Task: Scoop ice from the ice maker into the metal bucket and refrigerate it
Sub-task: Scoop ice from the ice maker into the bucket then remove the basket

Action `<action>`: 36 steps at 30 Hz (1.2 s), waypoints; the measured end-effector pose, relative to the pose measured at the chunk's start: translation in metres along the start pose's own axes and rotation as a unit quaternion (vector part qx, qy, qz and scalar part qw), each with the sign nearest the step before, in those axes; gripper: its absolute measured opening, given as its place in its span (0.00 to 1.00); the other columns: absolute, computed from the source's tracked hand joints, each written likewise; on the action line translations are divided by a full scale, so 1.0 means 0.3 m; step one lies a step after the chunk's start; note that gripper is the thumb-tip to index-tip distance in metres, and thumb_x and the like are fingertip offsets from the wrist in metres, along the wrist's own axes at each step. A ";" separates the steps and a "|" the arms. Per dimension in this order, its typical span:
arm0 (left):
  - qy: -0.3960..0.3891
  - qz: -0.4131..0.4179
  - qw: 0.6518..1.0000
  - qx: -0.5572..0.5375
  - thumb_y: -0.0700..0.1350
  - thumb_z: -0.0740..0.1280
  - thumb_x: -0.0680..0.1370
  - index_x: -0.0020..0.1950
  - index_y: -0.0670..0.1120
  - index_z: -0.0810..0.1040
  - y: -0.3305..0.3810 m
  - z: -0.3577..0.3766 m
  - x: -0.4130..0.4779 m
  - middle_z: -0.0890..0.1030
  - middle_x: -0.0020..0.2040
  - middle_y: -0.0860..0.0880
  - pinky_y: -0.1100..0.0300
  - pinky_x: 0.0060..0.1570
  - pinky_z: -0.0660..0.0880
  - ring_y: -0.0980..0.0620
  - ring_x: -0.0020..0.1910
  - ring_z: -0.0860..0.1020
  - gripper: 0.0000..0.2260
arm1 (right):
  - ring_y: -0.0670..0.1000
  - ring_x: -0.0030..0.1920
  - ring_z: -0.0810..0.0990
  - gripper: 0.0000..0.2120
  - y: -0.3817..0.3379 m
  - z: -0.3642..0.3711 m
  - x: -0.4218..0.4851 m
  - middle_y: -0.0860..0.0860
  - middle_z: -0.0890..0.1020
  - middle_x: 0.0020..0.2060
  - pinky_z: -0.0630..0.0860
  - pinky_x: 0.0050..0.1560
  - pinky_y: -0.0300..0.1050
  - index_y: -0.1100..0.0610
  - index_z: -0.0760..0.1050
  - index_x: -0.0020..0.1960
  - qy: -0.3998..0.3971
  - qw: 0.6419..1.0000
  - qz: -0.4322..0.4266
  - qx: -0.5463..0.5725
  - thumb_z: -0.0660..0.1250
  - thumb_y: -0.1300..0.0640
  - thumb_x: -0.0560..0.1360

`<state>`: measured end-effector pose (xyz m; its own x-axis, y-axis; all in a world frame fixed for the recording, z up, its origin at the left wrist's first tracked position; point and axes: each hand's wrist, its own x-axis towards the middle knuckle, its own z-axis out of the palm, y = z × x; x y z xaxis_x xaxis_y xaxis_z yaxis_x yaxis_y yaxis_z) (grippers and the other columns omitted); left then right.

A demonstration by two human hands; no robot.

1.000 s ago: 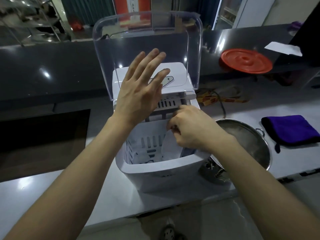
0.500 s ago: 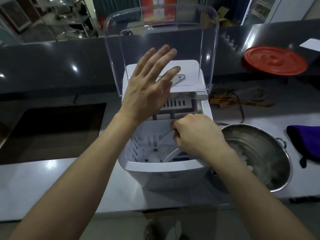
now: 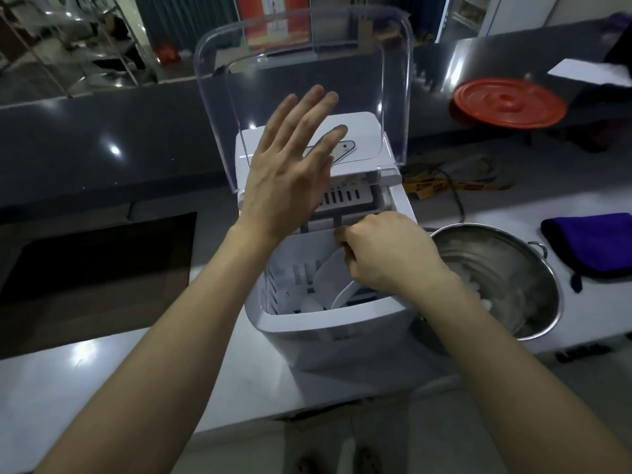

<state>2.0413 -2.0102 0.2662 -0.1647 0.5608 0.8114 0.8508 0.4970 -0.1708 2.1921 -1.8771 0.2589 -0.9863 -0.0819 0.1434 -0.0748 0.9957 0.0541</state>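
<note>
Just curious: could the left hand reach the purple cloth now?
Probably not easily: the ice maker, right hand and metal bucket all lie between the left hand and the purple cloth.

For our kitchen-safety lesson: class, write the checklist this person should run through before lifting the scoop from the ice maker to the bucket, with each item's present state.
1. Lid raised, clear of the scoop's path: ok.
2. Left hand open in front of the lid; touching it: cannot tell.
3. Right hand has its grip round the scoop: ok.
4. Scoop loaded with ice: cannot tell.
5. Bucket beside the ice maker, mouth uncovered: ok.
6. Ice left inside the ice maker: ok.
</note>
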 end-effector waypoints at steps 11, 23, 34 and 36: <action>-0.009 0.005 0.999 0.031 0.40 0.67 0.86 0.71 0.42 0.83 0.003 -0.014 -0.003 0.73 0.79 0.37 0.39 0.81 0.64 0.37 0.81 0.69 0.14 | 0.57 0.46 0.81 0.11 0.003 0.006 -0.004 0.52 0.84 0.46 0.76 0.48 0.51 0.51 0.82 0.51 -0.014 0.999 -0.002 0.050 0.63 0.49 0.80; -0.005 0.001 0.998 0.057 0.40 0.68 0.86 0.69 0.42 0.85 0.011 -0.021 0.000 0.75 0.77 0.36 0.39 0.80 0.65 0.35 0.79 0.71 0.13 | 0.56 0.54 0.79 0.09 0.008 0.017 -0.004 0.53 0.82 0.54 0.74 0.53 0.49 0.52 0.84 0.55 -0.020 0.997 -0.026 0.070 0.65 0.53 0.80; -0.010 -0.002 0.998 0.065 0.40 0.68 0.85 0.69 0.42 0.84 0.012 -0.025 0.004 0.74 0.77 0.35 0.39 0.80 0.64 0.35 0.79 0.71 0.13 | 0.56 0.43 0.76 0.07 -0.023 0.049 0.031 0.51 0.79 0.44 0.74 0.43 0.52 0.53 0.76 0.44 -0.200 0.965 0.009 0.172 0.65 0.56 0.80; -0.009 -0.002 0.998 0.065 0.40 0.68 0.85 0.69 0.42 0.84 0.010 -0.025 0.002 0.74 0.78 0.36 0.39 0.81 0.64 0.35 0.79 0.71 0.13 | 0.56 0.46 0.81 0.09 -0.028 0.053 0.048 0.54 0.85 0.47 0.81 0.46 0.52 0.56 0.83 0.50 -0.220 0.950 -0.008 0.222 0.66 0.54 0.82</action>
<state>2.0475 -2.0132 0.2704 -0.1787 0.5693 0.8025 0.7785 0.5806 -0.2386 2.1762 -1.8860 0.2448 -0.9430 -0.1697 -0.2864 -0.0495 0.9222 -0.3837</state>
